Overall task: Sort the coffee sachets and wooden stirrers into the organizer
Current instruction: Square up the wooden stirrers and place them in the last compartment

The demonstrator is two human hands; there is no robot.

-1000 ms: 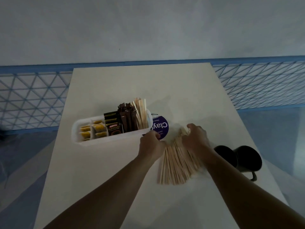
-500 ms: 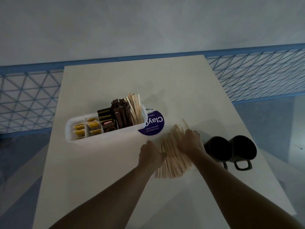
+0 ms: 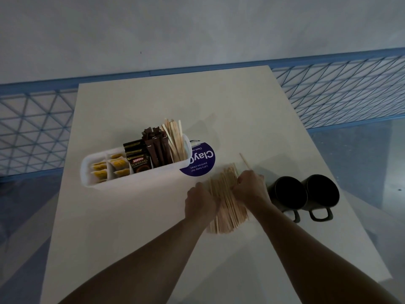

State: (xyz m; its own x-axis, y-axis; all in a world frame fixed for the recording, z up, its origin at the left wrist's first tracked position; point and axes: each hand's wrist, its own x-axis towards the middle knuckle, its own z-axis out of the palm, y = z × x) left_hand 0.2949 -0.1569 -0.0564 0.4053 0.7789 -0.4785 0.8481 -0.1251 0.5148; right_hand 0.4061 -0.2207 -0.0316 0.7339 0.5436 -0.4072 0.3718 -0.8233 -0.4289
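Note:
A pile of wooden stirrers [image 3: 225, 205] lies on the white table [image 3: 135, 216], squeezed between my two hands. My left hand [image 3: 200, 201] presses its left side and my right hand [image 3: 252, 189] cups its right side. One stray stirrer [image 3: 245, 161] sticks out beyond my right hand. The white organizer [image 3: 135, 178] stands to the left, holding yellow sachets [image 3: 109, 168], dark coffee sachets [image 3: 140, 159], brown stick sachets [image 3: 156, 148] and upright stirrers [image 3: 175, 139].
A purple round sticker [image 3: 200, 162] lies beside the organizer's right end. Two black mugs [image 3: 304, 194] stand close to my right hand, near the table's right edge. A blue mesh railing [image 3: 339, 93] runs behind the table.
My hands have closed in from both sides and the fanned stirrers are now bunched into a narrower pile. The left hand left the organizer's end and came to the pile.

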